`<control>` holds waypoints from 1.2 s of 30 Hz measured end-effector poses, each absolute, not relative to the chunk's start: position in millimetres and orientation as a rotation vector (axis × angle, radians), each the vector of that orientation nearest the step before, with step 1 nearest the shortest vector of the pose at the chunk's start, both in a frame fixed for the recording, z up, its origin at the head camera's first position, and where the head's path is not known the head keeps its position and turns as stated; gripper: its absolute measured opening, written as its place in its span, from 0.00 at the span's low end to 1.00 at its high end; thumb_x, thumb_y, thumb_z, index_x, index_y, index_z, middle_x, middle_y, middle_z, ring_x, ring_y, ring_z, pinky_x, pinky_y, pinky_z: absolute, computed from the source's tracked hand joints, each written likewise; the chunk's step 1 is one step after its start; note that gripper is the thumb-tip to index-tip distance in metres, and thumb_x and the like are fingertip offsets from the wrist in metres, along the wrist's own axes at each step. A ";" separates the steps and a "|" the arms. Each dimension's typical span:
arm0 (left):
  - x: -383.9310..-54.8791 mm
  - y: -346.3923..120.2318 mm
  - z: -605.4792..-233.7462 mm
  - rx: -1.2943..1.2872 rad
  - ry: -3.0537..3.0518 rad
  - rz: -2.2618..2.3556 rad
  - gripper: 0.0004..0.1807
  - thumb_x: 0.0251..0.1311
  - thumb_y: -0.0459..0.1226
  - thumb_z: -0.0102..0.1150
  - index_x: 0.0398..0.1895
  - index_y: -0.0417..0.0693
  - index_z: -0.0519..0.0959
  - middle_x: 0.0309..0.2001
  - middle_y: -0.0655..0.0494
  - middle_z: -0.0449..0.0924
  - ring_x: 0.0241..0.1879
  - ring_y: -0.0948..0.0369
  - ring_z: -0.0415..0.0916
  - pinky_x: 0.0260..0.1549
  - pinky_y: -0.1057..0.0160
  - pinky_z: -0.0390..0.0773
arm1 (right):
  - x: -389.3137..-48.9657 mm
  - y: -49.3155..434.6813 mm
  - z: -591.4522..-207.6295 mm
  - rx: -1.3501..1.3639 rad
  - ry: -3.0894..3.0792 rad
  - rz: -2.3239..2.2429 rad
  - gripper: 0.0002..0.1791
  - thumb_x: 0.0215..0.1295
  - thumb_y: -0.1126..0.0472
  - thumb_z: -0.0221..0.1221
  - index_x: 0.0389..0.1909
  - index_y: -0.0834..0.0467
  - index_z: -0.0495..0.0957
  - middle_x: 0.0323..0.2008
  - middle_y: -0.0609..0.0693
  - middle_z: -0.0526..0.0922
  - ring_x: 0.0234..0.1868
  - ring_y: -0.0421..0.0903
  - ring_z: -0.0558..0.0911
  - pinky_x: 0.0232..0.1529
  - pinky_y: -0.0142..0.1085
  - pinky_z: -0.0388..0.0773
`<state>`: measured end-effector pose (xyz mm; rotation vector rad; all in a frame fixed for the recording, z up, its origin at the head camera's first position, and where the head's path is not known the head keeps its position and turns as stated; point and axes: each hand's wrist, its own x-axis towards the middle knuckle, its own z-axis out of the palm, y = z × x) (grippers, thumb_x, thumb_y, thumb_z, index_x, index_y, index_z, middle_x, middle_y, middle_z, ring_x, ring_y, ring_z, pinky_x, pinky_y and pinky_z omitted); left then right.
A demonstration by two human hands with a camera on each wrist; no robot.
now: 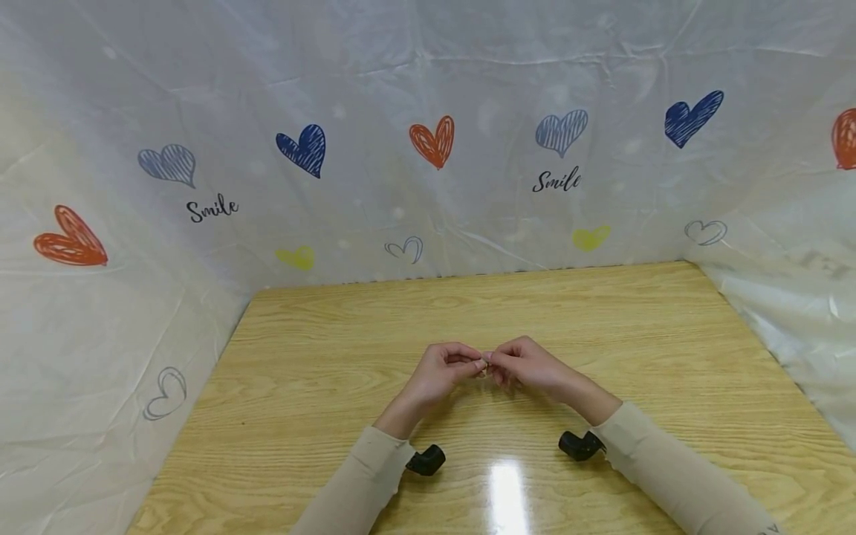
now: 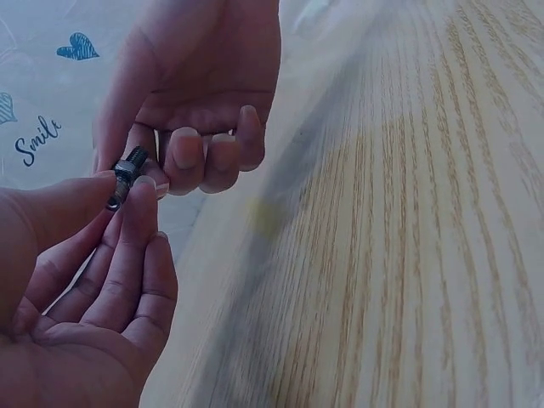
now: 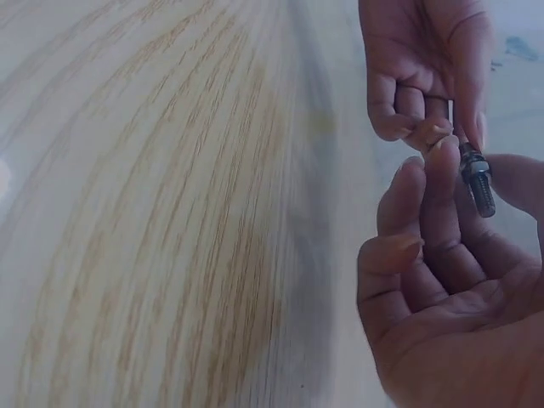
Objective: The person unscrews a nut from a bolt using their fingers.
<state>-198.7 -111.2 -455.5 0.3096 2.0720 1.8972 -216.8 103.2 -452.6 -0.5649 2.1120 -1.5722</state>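
Note:
In the head view the left hand (image 1: 438, 377) and right hand (image 1: 535, 365) meet fingertip to fingertip above the table. Between them is a small dark metal bolt (image 2: 122, 189) with a threaded end and a hex nut (image 3: 478, 167) around it. The left hand pinches the plain end of the bolt between thumb and forefinger. Around the nut sit the right hand's thumb and forefinger, seen close in the right wrist view; its other fingers are loosely curled. The threaded end points out toward the right palm. Fingers hide part of the bolt.
A wood-grain table (image 1: 321, 371) lies under the hands. A white sheet (image 1: 374, 208) printed with hearts and "Smile" hangs behind and at both sides. Black bent pieces (image 1: 428, 461) stick out by both sleeved wrists.

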 end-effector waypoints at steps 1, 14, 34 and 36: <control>-198.4 -111.4 -455.2 0.312 2.069 1.899 0.10 0.70 0.31 0.62 0.50 0.33 0.83 0.48 0.42 0.86 0.50 0.42 0.84 0.53 0.47 0.84 | -216.8 103.4 -452.4 -0.571 2.121 -1.571 0.24 0.81 0.53 0.52 0.38 0.71 0.83 0.27 0.61 0.82 0.24 0.51 0.73 0.23 0.37 0.73; -197.7 -112.3 -454.6 0.270 2.040 1.918 0.09 0.70 0.31 0.62 0.48 0.35 0.84 0.46 0.45 0.87 0.50 0.42 0.84 0.53 0.47 0.84 | -216.1 109.3 -448.9 -0.652 2.137 -1.634 0.12 0.76 0.60 0.60 0.51 0.63 0.84 0.43 0.62 0.88 0.45 0.66 0.84 0.42 0.49 0.85; -199.5 -114.3 -457.2 0.277 2.065 1.918 0.10 0.70 0.31 0.62 0.48 0.32 0.82 0.47 0.36 0.85 0.49 0.39 0.83 0.53 0.44 0.83 | -219.6 112.2 -452.4 -0.583 2.119 -1.661 0.23 0.77 0.52 0.58 0.62 0.66 0.76 0.53 0.60 0.82 0.49 0.63 0.83 0.45 0.48 0.85; -199.2 -114.5 -456.6 0.277 2.064 1.917 0.10 0.70 0.31 0.62 0.48 0.32 0.83 0.47 0.37 0.85 0.49 0.40 0.83 0.54 0.44 0.83 | -220.1 111.0 -453.3 -0.560 2.149 -1.610 0.24 0.80 0.48 0.54 0.58 0.66 0.79 0.49 0.61 0.84 0.44 0.61 0.84 0.35 0.44 0.84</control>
